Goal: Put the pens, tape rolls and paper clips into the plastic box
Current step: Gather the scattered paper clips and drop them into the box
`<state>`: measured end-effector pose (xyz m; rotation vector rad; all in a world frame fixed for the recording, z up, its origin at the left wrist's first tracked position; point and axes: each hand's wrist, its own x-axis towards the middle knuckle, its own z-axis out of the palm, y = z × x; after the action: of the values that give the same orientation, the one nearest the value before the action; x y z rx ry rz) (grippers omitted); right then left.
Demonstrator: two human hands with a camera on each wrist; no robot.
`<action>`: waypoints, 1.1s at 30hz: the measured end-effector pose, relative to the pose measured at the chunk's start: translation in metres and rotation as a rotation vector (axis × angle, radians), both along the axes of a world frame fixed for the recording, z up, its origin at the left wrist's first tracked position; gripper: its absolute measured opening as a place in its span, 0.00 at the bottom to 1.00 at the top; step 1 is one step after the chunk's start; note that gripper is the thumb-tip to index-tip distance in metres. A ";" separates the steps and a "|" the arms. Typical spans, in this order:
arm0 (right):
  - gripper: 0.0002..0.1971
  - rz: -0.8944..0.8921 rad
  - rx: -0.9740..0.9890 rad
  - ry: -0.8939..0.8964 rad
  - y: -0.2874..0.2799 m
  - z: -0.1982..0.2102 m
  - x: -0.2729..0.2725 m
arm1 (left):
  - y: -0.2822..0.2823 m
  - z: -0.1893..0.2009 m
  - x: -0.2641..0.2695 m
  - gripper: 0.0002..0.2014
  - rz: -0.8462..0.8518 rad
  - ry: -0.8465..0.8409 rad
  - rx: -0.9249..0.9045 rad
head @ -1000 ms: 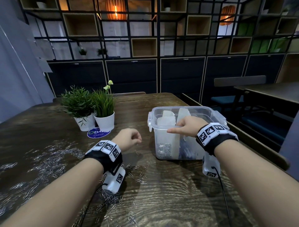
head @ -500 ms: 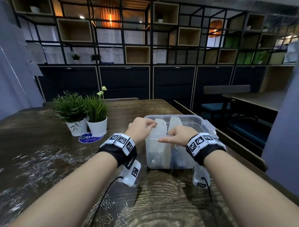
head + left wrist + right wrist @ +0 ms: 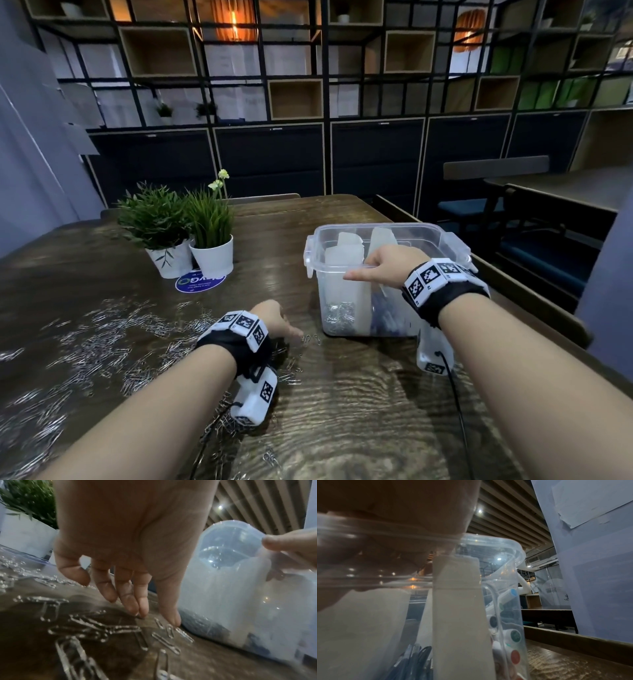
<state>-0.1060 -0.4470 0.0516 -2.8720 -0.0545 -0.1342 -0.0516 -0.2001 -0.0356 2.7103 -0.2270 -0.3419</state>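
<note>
Plastic box [image 3: 445,240] with paper clips [image 3: 339,313]

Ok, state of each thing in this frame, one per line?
Clear plastic box: lid off, upright, dividers inside.
Silver paper clips: most scattered on the dark wooden table, some in the box.
Round-capped pens: in the box.
Left hand: open, fingertips at clips.
Right hand: grips the box rim.

My right hand [image 3: 385,513] a dark blur filling the wrist view, fingers lost behind the plastic box [image 3: 442,240] rim, paper clips [image 3: 164,641] smeared, pens [image 3: 513,635] half-hidden by dividers.
</note>
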 end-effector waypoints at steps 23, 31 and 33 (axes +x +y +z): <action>0.43 0.015 -0.001 -0.026 -0.008 -0.005 0.016 | -0.022 -0.001 0.006 0.04 -0.349 -0.038 0.120; 0.43 0.006 -0.005 -0.020 -0.009 -0.006 0.017 | -0.028 0.005 0.012 0.16 -0.527 -0.097 0.105; 0.43 0.004 -0.005 -0.012 -0.009 -0.005 0.017 | -0.029 0.001 0.016 0.13 -0.517 -0.086 0.183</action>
<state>-0.0889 -0.4560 0.0461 -2.8764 -0.0636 -0.1508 -0.0360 -0.2288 -0.0342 2.8131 -0.9716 -0.4050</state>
